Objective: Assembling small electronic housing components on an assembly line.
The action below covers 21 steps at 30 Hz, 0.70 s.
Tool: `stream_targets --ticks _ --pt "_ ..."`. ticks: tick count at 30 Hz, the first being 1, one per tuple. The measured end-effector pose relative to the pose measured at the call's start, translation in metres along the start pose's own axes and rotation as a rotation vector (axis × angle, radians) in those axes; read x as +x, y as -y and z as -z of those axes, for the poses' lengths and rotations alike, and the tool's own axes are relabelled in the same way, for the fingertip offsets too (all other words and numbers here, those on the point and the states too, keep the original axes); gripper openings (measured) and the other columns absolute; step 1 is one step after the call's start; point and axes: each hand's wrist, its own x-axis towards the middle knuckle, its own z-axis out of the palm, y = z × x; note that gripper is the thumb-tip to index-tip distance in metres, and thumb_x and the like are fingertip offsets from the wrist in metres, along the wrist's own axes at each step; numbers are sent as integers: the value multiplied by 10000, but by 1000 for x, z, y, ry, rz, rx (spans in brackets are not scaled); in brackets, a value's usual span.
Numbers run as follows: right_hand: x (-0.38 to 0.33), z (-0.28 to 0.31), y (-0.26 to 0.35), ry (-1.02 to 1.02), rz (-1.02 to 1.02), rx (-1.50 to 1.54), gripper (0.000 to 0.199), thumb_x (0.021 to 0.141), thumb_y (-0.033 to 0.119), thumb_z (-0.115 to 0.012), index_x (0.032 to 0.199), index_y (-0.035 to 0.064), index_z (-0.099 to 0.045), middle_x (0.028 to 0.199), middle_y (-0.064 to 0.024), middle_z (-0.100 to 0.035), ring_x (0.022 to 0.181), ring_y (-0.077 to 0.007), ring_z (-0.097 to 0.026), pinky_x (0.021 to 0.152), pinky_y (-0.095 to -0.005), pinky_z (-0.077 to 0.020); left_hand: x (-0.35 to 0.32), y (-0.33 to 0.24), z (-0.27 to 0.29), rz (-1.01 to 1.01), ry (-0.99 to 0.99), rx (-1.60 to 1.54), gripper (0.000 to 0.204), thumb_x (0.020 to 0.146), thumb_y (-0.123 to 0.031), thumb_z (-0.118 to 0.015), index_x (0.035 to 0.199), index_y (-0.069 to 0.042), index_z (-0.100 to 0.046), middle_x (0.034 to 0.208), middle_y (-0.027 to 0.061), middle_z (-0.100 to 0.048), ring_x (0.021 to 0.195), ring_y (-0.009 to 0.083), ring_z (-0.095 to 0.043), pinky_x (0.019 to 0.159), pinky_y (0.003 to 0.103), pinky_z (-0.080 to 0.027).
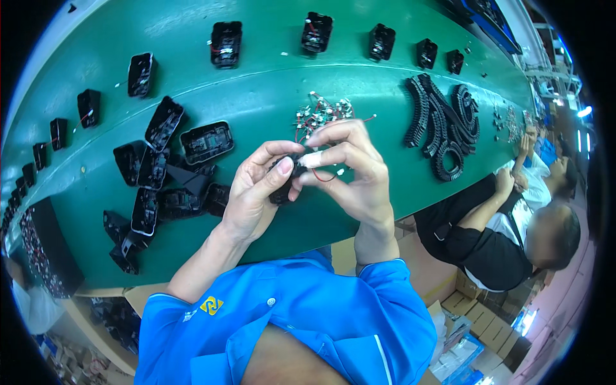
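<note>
Both my hands meet over the near side of the green bench. My left hand is closed round a small black plastic piece, its thumb lying along the top. Fingers of my right hand pinch at the upper end of that piece, gripping a small wired connector with a red lead that loops below them. The fingertips partly hide where connector and black piece meet. Just beyond my hands lies a heap of small white connectors with red and black wires.
Loose black plastic housings are piled to the left. A row of similar housings runs along the bench's far side. Coiled black strips of parts lie to the right. A person in black sits at the right.
</note>
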Motion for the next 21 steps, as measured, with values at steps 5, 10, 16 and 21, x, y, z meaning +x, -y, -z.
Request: stream_targets --ticks 5,10,16,21 --pt "-44 -14 -1 -173 -131 159 290 719 -25 -803 963 55 -670 1037 -104 -699 984 -228 -640 880 -333 -508 -2 7 -7 49 10 71 249 981 -86 -598 1220 -22 -572 985 94 -618 763 96 -565 631 216 -465" --pt "-73 22 -20 -579 -390 -330 375 788 5 -767 1130 45 -618 1085 -107 -694 998 -214 -637 902 -315 -491 1 7 -9 87 -36 89 239 994 -101 -577 1218 -17 -571 993 105 -620 755 98 -565 626 215 -466" --pt "-87 50 -42 -650 -545 -861 327 788 73 -777 1097 70 -668 1052 -79 -672 1001 -217 -596 899 -333 -462 3 5 -4 111 -80 5 244 1010 -133 -554 1222 -13 -571 1019 122 -620 752 107 -567 623 220 -469" --pt "-38 38 -30 -498 -175 -965 306 814 132 -756 1107 93 -674 1045 -64 -637 960 -213 -543 863 -336 -402 1 3 -4 81 -106 -46 260 1020 -155 -538 1233 -12 -574 1043 138 -617 754 110 -567 620 226 -471"
